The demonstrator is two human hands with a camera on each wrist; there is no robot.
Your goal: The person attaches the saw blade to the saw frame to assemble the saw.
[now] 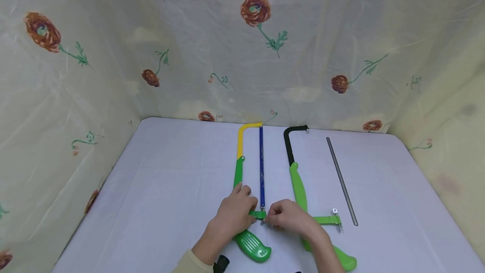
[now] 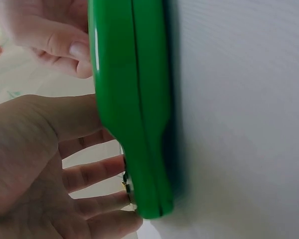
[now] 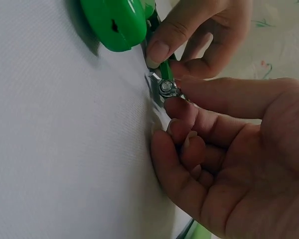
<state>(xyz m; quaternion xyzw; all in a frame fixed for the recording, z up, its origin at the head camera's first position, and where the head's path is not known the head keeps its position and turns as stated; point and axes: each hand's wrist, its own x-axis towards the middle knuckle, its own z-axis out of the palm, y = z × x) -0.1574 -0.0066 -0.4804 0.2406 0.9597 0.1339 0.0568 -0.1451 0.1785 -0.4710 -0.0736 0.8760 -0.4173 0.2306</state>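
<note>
A hacksaw with a yellow-and-green frame [image 1: 240,168], blue blade [image 1: 261,168] and green handle [image 1: 251,243] lies on the white table [image 1: 170,189]. My left hand [image 1: 233,212] grips its green frame just above the handle, thumb on the crossbar. My right hand [image 1: 289,218] pinches the small metal nut [image 3: 167,88] at the blade's near end. The right wrist view shows my right hand [image 3: 229,149] curled at that nut, with fingers of my left hand [image 3: 189,35] on the green bar beside it. In the left wrist view the handle [image 2: 134,99] fills the middle, beside my left hand [image 2: 35,164].
A second hacksaw with a black-and-green frame [image 1: 297,180] and no blade lies just right of my right hand. A loose grey blade [image 1: 341,180] lies further right. Floral cloth walls [image 1: 242,54] close in the table at the back and both sides.
</note>
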